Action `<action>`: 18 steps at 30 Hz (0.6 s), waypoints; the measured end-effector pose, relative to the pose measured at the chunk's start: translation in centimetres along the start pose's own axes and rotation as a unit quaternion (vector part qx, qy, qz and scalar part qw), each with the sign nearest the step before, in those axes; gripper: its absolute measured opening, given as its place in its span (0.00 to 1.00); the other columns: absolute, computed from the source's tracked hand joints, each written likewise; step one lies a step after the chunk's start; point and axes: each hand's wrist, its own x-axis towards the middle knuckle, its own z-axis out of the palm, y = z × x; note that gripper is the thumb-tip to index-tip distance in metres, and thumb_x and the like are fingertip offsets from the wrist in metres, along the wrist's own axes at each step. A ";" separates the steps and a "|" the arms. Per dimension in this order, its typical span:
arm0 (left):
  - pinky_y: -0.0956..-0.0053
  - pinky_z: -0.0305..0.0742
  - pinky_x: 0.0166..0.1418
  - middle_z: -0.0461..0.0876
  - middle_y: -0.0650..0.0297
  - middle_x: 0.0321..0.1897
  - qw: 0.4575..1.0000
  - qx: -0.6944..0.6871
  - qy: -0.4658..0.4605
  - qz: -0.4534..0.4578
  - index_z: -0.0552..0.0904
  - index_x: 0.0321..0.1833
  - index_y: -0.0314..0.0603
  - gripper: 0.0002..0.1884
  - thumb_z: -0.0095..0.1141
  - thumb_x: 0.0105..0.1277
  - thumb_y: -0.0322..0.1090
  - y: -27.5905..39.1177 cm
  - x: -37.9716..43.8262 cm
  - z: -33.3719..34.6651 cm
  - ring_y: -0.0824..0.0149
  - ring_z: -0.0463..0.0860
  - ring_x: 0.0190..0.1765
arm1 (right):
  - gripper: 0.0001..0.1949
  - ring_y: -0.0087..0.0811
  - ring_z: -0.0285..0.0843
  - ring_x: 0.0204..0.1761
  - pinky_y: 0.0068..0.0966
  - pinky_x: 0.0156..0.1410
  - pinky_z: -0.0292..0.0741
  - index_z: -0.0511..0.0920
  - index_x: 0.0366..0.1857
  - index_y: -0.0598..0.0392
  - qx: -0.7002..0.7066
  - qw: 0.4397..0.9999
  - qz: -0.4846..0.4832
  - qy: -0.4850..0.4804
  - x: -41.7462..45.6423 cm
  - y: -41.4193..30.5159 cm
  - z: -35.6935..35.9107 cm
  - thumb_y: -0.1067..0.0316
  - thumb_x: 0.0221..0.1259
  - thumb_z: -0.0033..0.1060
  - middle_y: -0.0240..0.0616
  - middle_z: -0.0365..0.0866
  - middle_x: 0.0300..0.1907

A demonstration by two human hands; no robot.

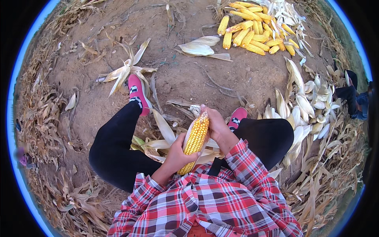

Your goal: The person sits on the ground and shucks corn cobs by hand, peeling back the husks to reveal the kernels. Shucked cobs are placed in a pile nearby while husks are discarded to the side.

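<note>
A large ear of yellow corn (196, 135), partly bared, is held upright but tilted in front of my lap. My left hand (180, 152) grips its lower part, with the thumb across the kernels. At the ear's tip, my right hand (215, 121) holds the right side and some husk; its fingers are partly hidden behind the ear. Pale husk still lies along the ear's left edge and behind it. Loose dry husks (164, 127) lie between my legs, under and beside the ear.
Husked yellow ears (248, 35) form a pile at the upper right. Ears in pale husks (303, 103) are heaped beside my right knee. An opened husk (127, 68) lies by my left shoe. Dry stalks and leaves (44, 118) border the soil. Other people are at both far edges.
</note>
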 end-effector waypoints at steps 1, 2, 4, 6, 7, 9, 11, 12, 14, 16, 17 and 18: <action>0.73 0.73 0.55 0.77 0.55 0.50 0.998 -0.061 0.013 -0.012 0.67 0.61 0.31 0.35 0.66 0.52 0.35 0.0 0.1 0.1 0.67 0.79 0.50 | 0.16 0.26 0.77 0.26 0.26 0.33 0.77 0.75 0.32 0.57 0.025 0.999 0.013 0.022 0.1 0.5 0.1 0.53 0.68 0.53 0.35 0.78 0.26; 0.73 0.73 0.56 0.76 0.56 0.51 0.992 -0.122 0.026 -0.023 0.65 0.63 0.31 0.35 0.65 0.53 0.34 0.1 0.2 0.3 0.68 0.79 0.51 | 0.17 0.29 0.80 0.30 0.28 0.36 0.79 0.76 0.35 0.58 0.024 1.000 -0.009 -0.007 -0.2 0.8 -0.1 0.53 0.69 0.52 0.38 0.80 0.29; 0.72 0.76 0.56 0.76 0.58 0.52 0.973 -0.223 0.040 -0.045 0.60 0.68 0.35 0.36 0.62 0.58 0.34 0.4 0.5 0.1 0.67 0.80 0.51 | 0.17 0.29 0.80 0.31 0.28 0.38 0.79 0.75 0.37 0.59 -0.033 0.998 -0.054 0.006 0.8 1.4 -0.9 0.53 0.69 0.51 0.38 0.80 0.30; 0.70 0.79 0.52 0.77 0.58 0.49 0.940 -0.330 0.050 -0.067 0.62 0.67 0.38 0.33 0.59 0.61 0.39 -0.5 1.2 -0.4 0.65 0.81 0.48 | 0.15 0.31 0.79 0.30 0.30 0.36 0.78 0.74 0.35 0.58 0.007 0.998 -0.059 0.016 1.2 0.9 0.1 0.55 0.70 0.49 0.38 0.78 0.30; 0.68 0.80 0.50 0.78 0.59 0.48 0.919 -0.382 0.055 -0.076 0.63 0.66 0.40 0.32 0.58 0.62 0.41 -1.3 1.4 -0.7 0.64 0.82 0.46 | 0.15 0.31 0.78 0.28 0.31 0.36 0.78 0.73 0.34 0.57 0.048 0.997 -0.051 0.018 0.8 0.3 1.6 0.55 0.70 0.50 0.37 0.77 0.29; 0.63 0.84 0.43 0.78 0.58 0.45 0.847 -0.511 0.007 -0.145 0.64 0.65 0.43 0.28 0.54 0.65 0.45 -2.2 1.6 -1.5 0.61 0.83 0.42 | 0.15 0.32 0.76 0.26 0.32 0.34 0.78 0.72 0.33 0.55 0.128 0.991 -0.037 0.026 0.5 -0.6 3.7 0.53 0.70 0.50 0.37 0.76 0.27; 0.61 0.85 0.38 0.79 0.56 0.42 0.790 -0.590 0.032 -0.162 0.68 0.61 0.41 0.26 0.54 0.65 0.48 -1.5 2.8 -1.5 0.60 0.84 0.38 | 0.16 0.27 0.65 0.19 0.30 0.28 0.71 0.67 0.30 0.51 0.197 0.980 -0.033 0.004 1.8 -0.3 3.3 0.52 0.70 0.49 0.33 0.69 0.21; 0.61 0.84 0.44 0.80 0.56 0.42 0.792 -0.583 0.004 -0.182 0.72 0.53 0.40 0.23 0.53 0.65 0.51 -1.6 3.1 -2.2 0.60 0.83 0.41 | 0.16 0.26 0.63 0.18 0.28 0.26 0.69 0.66 0.29 0.51 0.212 0.977 -0.026 0.004 1.7 -0.5 3.2 0.51 0.70 0.49 0.32 0.67 0.20; 0.60 0.82 0.48 0.80 0.55 0.41 0.795 -0.577 0.074 -0.172 0.73 0.51 0.38 0.23 0.53 0.65 0.51 -1.7 3.9 -2.6 0.60 0.82 0.44 | 0.15 0.23 0.54 0.15 0.23 0.22 0.61 0.66 0.29 0.49 0.229 0.973 -0.022 -0.006 1.6 -0.6 2.7 0.52 0.71 0.48 0.29 0.61 0.18; 0.56 0.78 0.55 0.81 0.55 0.39 0.805 -0.556 0.128 -0.165 0.74 0.47 0.38 0.22 0.53 0.65 0.52 -2.3 4.7 -3.8 0.59 0.81 0.48 | 0.15 0.22 0.55 0.15 0.22 0.20 0.60 0.66 0.27 0.49 0.156 0.986 -0.061 -0.013 1.3 -0.9 1.2 0.52 0.71 0.48 0.29 0.62 0.17; 0.53 0.77 0.54 0.81 0.56 0.38 0.793 -0.558 0.169 -0.175 0.74 0.45 0.38 0.22 0.53 0.65 0.54 -2.4 5.0 -4.8 0.58 0.81 0.47 | 0.16 0.22 0.56 0.15 0.22 0.19 0.59 0.66 0.27 0.49 0.120 0.989 -0.082 -0.014 1.0 -1.0 0.3 0.52 0.71 0.48 0.28 0.62 0.16; 0.52 0.77 0.53 0.80 0.59 0.35 0.774 -0.588 0.183 -0.146 0.74 0.43 0.40 0.22 0.52 0.65 0.56 -3.3 5.2 -6.9 0.59 0.81 0.43 | 0.16 0.20 0.55 0.14 0.20 0.18 0.55 0.66 0.24 0.48 -0.001 0.991 -0.128 0.043 0.2 -1.3 0.0 0.52 0.70 0.49 0.27 0.61 0.15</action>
